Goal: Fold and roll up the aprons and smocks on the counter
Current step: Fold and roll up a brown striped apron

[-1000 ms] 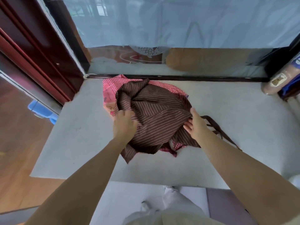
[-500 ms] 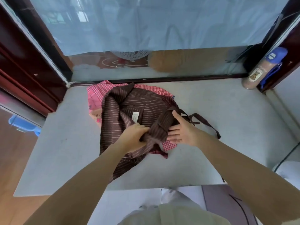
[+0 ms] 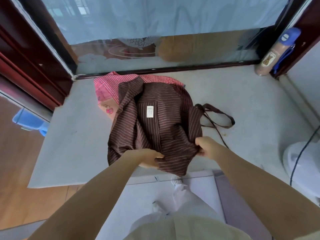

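**Inspector:** While both hands work the near hem, the brown apron (image 3: 155, 129) lies bunched on the counter (image 3: 72, 135), its near edge drooping over the counter's front lip. Left of the apron and partly beneath it sits the pink smock (image 3: 107, 89), crumpled and not yet folded.

**Clerk:** State of the hands?

**Inspector:** The left hand (image 3: 149, 158) is closed on the apron's near edge, thumb on top, fingers tucked under the cloth. To the right of the apron's middle, the right hand (image 3: 206, 147) pinches the hem in a tight fist. Right of the apron, the strap (image 3: 220, 116) loops loose across the counter.

**Clerk:** The step in hand?

**Inspector:** In my judgement, spreading the apron flat before the first fold. To do it well: draw the two grips apart until the hem runs taut and straight, lay the cloth clear of the smock, and tuck the strap inside, or it may tangle when rolled.

**Clerk:** Containers?

**Inspector:** Far left of the apron, below counter level, a blue bin (image 3: 29, 121) shows only in part; contents cannot be told. Far right of the apron, at the counter's back corner, a bottle (image 3: 275, 52) with a blue cap stands leaning, filled with something brownish.
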The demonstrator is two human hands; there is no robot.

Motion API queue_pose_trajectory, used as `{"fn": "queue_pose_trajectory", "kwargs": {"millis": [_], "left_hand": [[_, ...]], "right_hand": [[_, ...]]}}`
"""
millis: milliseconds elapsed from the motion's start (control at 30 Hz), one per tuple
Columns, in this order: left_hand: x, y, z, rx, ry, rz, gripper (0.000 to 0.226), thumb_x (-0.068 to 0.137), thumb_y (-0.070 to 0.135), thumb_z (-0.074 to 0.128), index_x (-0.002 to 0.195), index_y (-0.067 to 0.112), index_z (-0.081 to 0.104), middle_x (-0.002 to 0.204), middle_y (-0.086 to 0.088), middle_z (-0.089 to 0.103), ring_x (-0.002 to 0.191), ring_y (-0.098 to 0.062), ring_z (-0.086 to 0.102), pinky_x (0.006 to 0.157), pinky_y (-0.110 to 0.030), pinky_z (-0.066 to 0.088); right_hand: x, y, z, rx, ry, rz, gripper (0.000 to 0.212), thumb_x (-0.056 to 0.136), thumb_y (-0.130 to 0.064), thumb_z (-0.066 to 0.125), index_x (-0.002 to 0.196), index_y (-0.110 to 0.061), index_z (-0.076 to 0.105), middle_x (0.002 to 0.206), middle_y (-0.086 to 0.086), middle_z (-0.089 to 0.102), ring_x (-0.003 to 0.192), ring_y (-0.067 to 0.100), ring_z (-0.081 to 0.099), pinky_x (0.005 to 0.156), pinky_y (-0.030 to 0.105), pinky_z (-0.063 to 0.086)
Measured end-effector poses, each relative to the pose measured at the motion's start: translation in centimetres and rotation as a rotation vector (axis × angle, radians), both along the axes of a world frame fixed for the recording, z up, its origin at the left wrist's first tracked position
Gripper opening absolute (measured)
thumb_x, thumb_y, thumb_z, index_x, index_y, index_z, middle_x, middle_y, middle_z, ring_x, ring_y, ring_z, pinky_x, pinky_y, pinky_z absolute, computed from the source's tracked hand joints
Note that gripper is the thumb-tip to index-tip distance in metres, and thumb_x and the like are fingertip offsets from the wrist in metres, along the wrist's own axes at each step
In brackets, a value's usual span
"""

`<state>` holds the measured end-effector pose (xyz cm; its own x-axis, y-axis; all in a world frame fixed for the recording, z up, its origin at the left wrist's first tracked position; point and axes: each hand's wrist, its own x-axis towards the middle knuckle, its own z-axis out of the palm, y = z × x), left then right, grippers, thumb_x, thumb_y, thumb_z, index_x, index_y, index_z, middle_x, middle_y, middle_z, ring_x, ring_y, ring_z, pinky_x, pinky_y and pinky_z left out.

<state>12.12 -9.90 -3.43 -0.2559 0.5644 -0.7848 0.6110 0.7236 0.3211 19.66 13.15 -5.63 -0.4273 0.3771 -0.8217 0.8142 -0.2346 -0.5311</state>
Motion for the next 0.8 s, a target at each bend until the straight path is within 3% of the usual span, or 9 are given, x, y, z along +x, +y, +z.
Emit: {"fn": "queue_pose_trajectory", "kwargs": {"millis": [100, 200, 333, 400, 500, 633, 733, 800], "left_hand": [[-0.2, 1.6, 0.2, -0.044, 0.028, -0.033, 0.051, 0.097, 0.034, 0.049, 0.146, 0.024, 0.040, 0.147, -0.003, 0.044, 0.132, -0.024, 0.044, 0.110, -0.040, 0.037], [-0.9, 4.1, 0.5, 0.071, 0.146, -0.044, 0.037, 0.097, 0.030, 0.048, 0.132, 0.022, 0.056, 0.133, 0.000, 0.058, 0.120, -0.022, 0.054, 0.102, -0.040, 0.045], [-2.6, 8.0, 1.2, 0.386, 0.353, 0.122, 0.027, 0.097, 0.025, 0.044, 0.114, 0.027, 0.066, 0.117, 0.005, 0.066, 0.110, -0.018, 0.059, 0.094, -0.037, 0.048], [-3.7, 10.2, 1.5, 0.483, 0.387, 0.165, 0.027, 0.097, 0.022, 0.045, 0.112, 0.026, 0.067, 0.111, 0.002, 0.068, 0.105, -0.020, 0.061, 0.091, -0.036, 0.049], [-5.8, 13.6, 1.2, 0.516, 0.382, 0.162, 0.029, 0.099, 0.016, 0.044, 0.119, 0.017, 0.065, 0.120, -0.005, 0.065, 0.110, -0.024, 0.060, 0.095, -0.036, 0.047], [-8.5, 17.8, -1.0, 0.472, 0.336, 0.166, 0.034, 0.100, 0.010, 0.039, 0.128, 0.010, 0.059, 0.131, -0.010, 0.059, 0.121, -0.026, 0.053, 0.103, -0.034, 0.039], [-10.1, 20.5, -3.7, 0.357, 0.290, 0.156, 0.039, 0.100, 0.010, 0.040, 0.138, 0.008, 0.049, 0.141, -0.013, 0.050, 0.129, -0.029, 0.045, 0.109, -0.035, 0.034], [-10.7, 21.9, -5.5, 0.250, 0.251, 0.147, 0.051, 0.099, 0.015, 0.044, 0.148, 0.010, 0.032, 0.152, -0.013, 0.037, 0.139, -0.032, 0.032, 0.115, -0.040, 0.026]], "right_hand": [[4.1, 1.2, -0.9, 0.003, -0.164, 0.111, 0.016, 0.093, 0.000, 0.047, 0.108, -0.002, 0.052, 0.096, 0.017, 0.063, 0.081, 0.026, 0.064, 0.071, 0.036, 0.053], [6.4, 2.6, -1.5, -0.050, -0.197, 0.104, 0.017, 0.096, -0.006, 0.052, 0.111, -0.001, 0.057, 0.093, 0.013, 0.070, 0.076, 0.021, 0.067, 0.068, 0.031, 0.052], [6.0, 4.6, -2.4, -0.091, -0.014, -0.101, 0.025, 0.095, -0.017, 0.060, 0.115, -0.002, 0.061, 0.111, 0.014, 0.068, 0.089, 0.022, 0.065, 0.079, 0.032, 0.053], [5.1, 5.3, -2.5, -0.139, 0.076, -0.172, 0.018, 0.095, -0.020, 0.060, 0.107, -0.007, 0.064, 0.106, 0.010, 0.068, 0.087, 0.020, 0.065, 0.085, 0.033, 0.051], [3.7, 6.3, -3.0, -0.210, 0.098, -0.204, 0.023, 0.093, -0.021, 0.064, 0.109, -0.005, 0.065, 0.097, 0.008, 0.071, 0.085, 0.019, 0.066, 0.086, 0.034, 0.052], [2.5, 8.4, -3.3, -0.303, 0.069, -0.163, 0.010, 0.092, -0.003, 0.059, 0.101, -0.003, 0.064, 0.087, 0.009, 0.070, 0.075, 0.017, 0.067, 0.066, 0.029, 0.056], [2.5, 10.8, -4.0, -0.360, 0.051, -0.030, 0.022, 0.091, -0.003, 0.058, 0.112, -0.002, 0.064, 0.108, 0.015, 0.071, 0.094, 0.023, 0.068, 0.088, 0.035, 0.056], [2.8, 12.4, -4.6, -0.379, 0.012, 0.079, 0.029, 0.092, -0.006, 0.060, 0.121, -0.004, 0.062, 0.118, 0.013, 0.069, 0.108, 0.026, 0.066, 0.095, 0.035, 0.053]]}}
